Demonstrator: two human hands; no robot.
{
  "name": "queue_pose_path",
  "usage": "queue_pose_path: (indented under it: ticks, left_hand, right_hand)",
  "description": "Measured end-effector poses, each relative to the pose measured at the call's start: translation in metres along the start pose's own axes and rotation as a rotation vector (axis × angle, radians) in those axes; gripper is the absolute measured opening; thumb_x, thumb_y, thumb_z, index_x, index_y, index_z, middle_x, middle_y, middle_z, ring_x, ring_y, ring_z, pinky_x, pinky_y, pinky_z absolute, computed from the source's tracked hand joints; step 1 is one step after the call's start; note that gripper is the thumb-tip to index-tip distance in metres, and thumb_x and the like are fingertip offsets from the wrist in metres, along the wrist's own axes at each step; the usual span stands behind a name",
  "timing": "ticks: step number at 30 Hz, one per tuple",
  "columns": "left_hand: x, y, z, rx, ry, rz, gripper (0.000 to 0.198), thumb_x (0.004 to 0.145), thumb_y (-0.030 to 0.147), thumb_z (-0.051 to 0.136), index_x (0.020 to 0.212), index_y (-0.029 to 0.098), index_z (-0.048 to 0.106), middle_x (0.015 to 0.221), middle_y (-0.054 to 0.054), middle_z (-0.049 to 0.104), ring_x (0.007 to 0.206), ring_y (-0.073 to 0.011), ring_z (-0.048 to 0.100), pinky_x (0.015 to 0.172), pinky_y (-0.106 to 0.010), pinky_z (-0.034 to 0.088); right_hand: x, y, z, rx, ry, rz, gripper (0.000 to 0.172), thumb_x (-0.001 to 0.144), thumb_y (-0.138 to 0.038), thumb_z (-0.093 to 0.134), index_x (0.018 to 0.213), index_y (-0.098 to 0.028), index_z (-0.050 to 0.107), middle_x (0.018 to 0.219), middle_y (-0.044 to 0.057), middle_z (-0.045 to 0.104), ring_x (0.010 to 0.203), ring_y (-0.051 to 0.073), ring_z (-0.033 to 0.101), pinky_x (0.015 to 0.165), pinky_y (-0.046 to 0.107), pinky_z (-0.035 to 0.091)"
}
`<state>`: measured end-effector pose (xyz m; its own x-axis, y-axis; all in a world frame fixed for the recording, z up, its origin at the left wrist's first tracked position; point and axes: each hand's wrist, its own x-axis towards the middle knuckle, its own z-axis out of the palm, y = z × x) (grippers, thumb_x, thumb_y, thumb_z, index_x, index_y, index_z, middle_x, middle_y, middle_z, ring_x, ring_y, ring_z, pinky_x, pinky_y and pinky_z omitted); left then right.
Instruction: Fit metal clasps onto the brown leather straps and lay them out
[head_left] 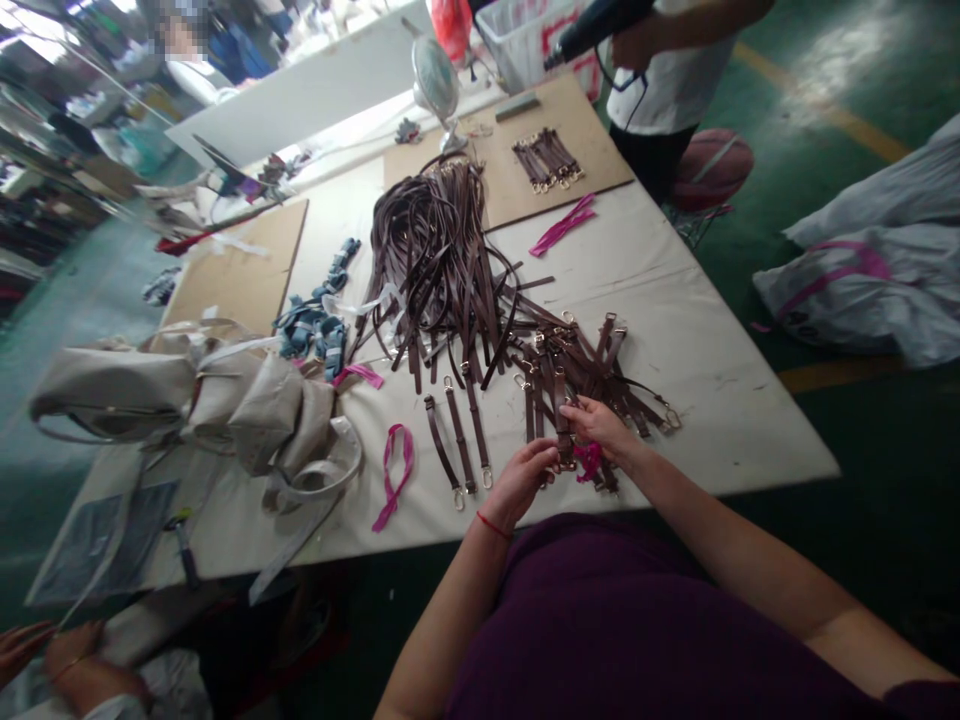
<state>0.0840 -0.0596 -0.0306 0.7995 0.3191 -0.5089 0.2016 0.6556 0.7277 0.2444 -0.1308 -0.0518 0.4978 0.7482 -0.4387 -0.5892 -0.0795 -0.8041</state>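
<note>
A short brown strap [560, 390] with metal fittings is upright between my hands at the table's near edge. My right hand [600, 428] pinches it from the right, partway along. Closed fingers of my left hand [529, 474], which has a red cord at the wrist, are at its lower end. A pink ribbon [589, 462] lies under my right hand. More short straps with clasps [626, 385] lie in a loose heap around and beyond my hands. Left of them, three short straps [460, 440] are laid side by side.
A big pile of long brown straps [427, 230] fills the middle of the table. Pale bags [255, 400] and blue bundles [330, 335] lie left. A small fan [436, 80] and a cardboard sheet [592, 105] are at the back. Another person's hand [632, 48] holds a heat gun [600, 30].
</note>
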Motion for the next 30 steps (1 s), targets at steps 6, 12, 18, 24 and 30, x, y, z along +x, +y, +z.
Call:
queue_pose_path:
  ticks: [6, 12, 18, 24, 30]
  left_hand:
    - [0.004, -0.002, 0.005, 0.078, 0.088, 0.035, 0.031, 0.072, 0.037, 0.075, 0.091, 0.014, 0.067, 0.084, -0.004, 0.064, 0.072, -0.0106, 0.055, 0.064, -0.022, 0.038]
    - [-0.001, 0.007, 0.019, -0.057, 0.127, 0.101, 0.033, 0.071, 0.036, 0.076, 0.091, 0.015, 0.061, 0.085, -0.005, 0.067, 0.078, -0.0147, 0.062, 0.076, -0.027, 0.046]
    - [-0.007, 0.019, 0.025, 0.035, 0.176, 0.191, 0.037, 0.073, 0.039, 0.074, 0.097, 0.014, 0.061, 0.087, -0.006, 0.067, 0.075, -0.0149, 0.063, 0.069, -0.027, 0.048]
    - [-0.008, 0.024, 0.035, 0.108, 0.179, 0.247, 0.036, 0.072, 0.037, 0.074, 0.097, 0.013, 0.061, 0.092, -0.008, 0.068, 0.076, -0.0147, 0.061, 0.066, -0.025, 0.046]
    - [-0.009, 0.027, 0.040, 0.153, 0.174, 0.264, 0.034, 0.073, 0.035, 0.073, 0.097, 0.012, 0.063, 0.083, -0.007, 0.069, 0.069, -0.0131, 0.059, 0.065, -0.025, 0.044]
  right_hand:
    - [0.002, 0.002, 0.002, -0.072, 0.008, -0.086, 0.038, 0.063, -0.047, 0.077, 0.077, -0.020, 0.054, 0.068, -0.004, 0.055, 0.057, 0.010, 0.046, 0.053, 0.022, 0.038]
    - [-0.017, -0.011, -0.005, -0.545, 0.019, -0.264, 0.041, 0.088, -0.060, 0.047, 0.074, -0.021, 0.052, 0.060, -0.003, 0.052, 0.054, 0.012, 0.045, 0.055, 0.024, 0.035]
    - [-0.053, -0.030, -0.014, -1.010, -0.093, -0.573, 0.023, 0.094, -0.042, 0.048, 0.094, -0.022, 0.059, 0.085, 0.003, 0.062, 0.076, 0.017, 0.058, 0.069, 0.027, 0.040]
    - [-0.052, -0.035, -0.016, -1.166, -0.152, -0.673, 0.024, 0.093, -0.040, 0.051, 0.102, -0.020, 0.061, 0.095, 0.007, 0.062, 0.087, 0.021, 0.059, 0.079, 0.031, 0.044]
    - [-0.051, -0.036, -0.011, -1.247, -0.194, -0.684, 0.023, 0.095, -0.038, 0.048, 0.096, -0.020, 0.062, 0.091, 0.008, 0.062, 0.085, 0.021, 0.060, 0.076, 0.031, 0.044]
